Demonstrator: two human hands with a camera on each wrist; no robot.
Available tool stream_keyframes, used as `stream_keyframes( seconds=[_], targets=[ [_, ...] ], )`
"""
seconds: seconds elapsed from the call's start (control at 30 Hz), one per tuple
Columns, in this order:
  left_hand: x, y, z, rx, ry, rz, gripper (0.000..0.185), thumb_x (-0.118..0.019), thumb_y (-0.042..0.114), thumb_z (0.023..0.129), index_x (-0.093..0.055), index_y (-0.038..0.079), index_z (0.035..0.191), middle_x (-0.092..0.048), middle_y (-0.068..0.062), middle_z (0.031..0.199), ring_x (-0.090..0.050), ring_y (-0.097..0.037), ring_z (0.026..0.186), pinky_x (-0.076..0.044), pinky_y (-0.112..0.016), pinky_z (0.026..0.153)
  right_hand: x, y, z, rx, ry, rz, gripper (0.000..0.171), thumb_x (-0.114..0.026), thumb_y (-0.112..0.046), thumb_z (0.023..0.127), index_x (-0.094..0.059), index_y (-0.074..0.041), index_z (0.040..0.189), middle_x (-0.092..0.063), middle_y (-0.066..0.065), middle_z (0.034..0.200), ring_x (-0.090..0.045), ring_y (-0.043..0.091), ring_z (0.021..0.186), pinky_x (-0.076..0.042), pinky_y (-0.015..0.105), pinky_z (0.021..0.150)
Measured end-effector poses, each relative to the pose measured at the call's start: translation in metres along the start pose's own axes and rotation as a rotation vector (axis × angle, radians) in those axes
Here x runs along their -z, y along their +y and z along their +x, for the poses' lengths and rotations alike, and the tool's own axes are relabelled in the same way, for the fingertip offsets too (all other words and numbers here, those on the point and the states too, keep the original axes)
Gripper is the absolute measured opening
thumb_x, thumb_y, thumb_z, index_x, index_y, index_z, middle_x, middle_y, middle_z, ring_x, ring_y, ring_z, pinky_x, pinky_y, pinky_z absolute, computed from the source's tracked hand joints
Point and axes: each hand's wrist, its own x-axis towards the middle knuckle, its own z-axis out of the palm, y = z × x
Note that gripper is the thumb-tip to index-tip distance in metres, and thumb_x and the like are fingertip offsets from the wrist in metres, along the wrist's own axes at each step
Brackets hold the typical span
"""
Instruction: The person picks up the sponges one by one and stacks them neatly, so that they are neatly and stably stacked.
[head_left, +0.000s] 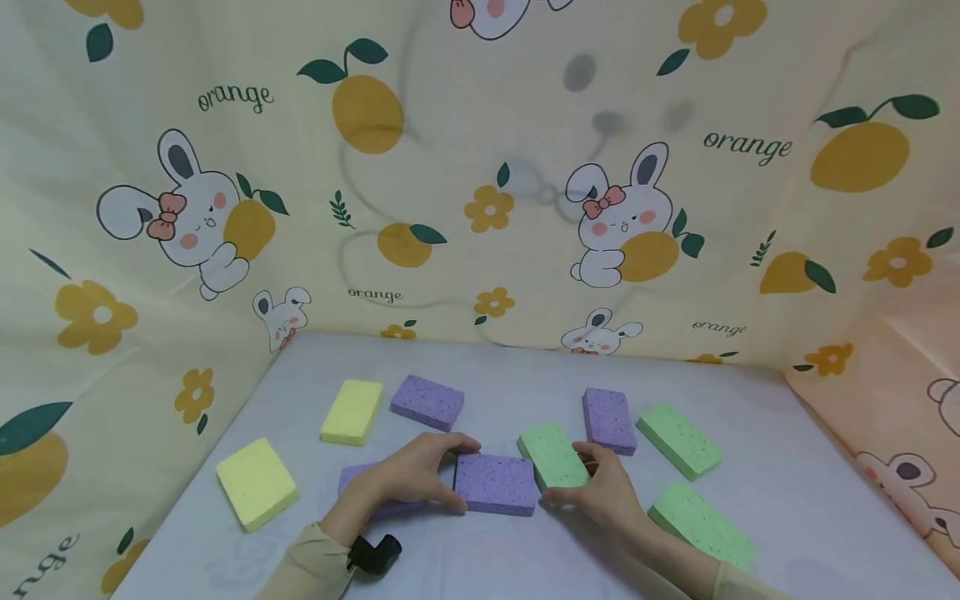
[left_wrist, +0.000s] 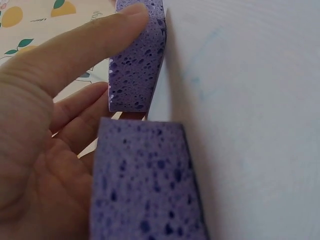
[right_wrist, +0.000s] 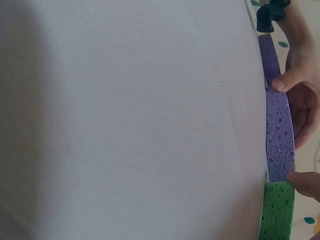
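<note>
My left hand (head_left: 416, 471) holds the left end of a purple sponge (head_left: 495, 485) that lies flat, thumb at its front edge and fingers at its back. A second purple sponge (head_left: 401, 507) lies just left of it, partly hidden under that hand and wrist. In the left wrist view, the held sponge (left_wrist: 137, 70) is beyond the nearer one (left_wrist: 142, 185). My right hand (head_left: 603, 487) grips a green sponge (head_left: 553, 456), which sits tilted against the purple sponge's right end. In the right wrist view, the right thumb (right_wrist: 306, 185) is right where green and purple meet.
Two yellow sponges, one nearer (head_left: 257, 483) and one farther back (head_left: 352, 412), lie on the white table (head_left: 480, 567) at left. Purple sponges lie behind the left hand (head_left: 427, 402) and right hand (head_left: 609, 421). Two green sponges (head_left: 679, 441) lie at right. A printed curtain (head_left: 450, 183) surrounds the table.
</note>
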Motion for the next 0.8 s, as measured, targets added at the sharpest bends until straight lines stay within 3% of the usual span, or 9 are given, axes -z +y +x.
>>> stream_keyframes(
  seconds=[0.27, 0.63, 0.8],
  targets=[
    [0.0, 0.0, -0.001, -0.007, 0.002, 0.0, 0.077, -0.08, 0.039, 0.06, -0.048, 0.014, 0.126, -0.052, 0.01, 0.12, -0.043, -0.007, 0.113, -0.033, -0.031, 0.098, 0.003, -0.001, -0.004, -0.013, 0.001, 0.014, 0.09, -0.087, -0.033, 0.045, -0.049, -0.001, 0.121, -0.055, 0.009, 0.107, -0.05, 0.023, 0.096, -0.043, 0.04, 0.086],
    [0.0, -0.003, -0.001, -0.027, 0.009, 0.005, 0.076, -0.08, 0.04, 0.06, -0.049, 0.014, 0.125, -0.052, 0.011, 0.119, -0.044, -0.007, 0.112, -0.033, -0.033, 0.098, 0.011, 0.0, -0.005, 0.127, 0.019, -0.018, 0.077, -0.081, -0.014, 0.056, -0.047, -0.001, 0.124, -0.054, 0.012, 0.117, -0.047, 0.026, 0.109, -0.033, 0.044, 0.096],
    [0.0, -0.005, -0.001, -0.029, 0.012, 0.006, 0.076, -0.08, 0.042, 0.06, -0.05, 0.015, 0.124, -0.052, 0.013, 0.118, -0.043, -0.006, 0.112, -0.032, -0.033, 0.098, 0.018, -0.001, -0.004, 0.11, 0.028, 0.013, 0.075, -0.081, -0.017, 0.059, -0.047, -0.004, 0.124, -0.054, 0.009, 0.117, -0.049, 0.021, 0.105, -0.041, 0.038, 0.089]
  ],
)
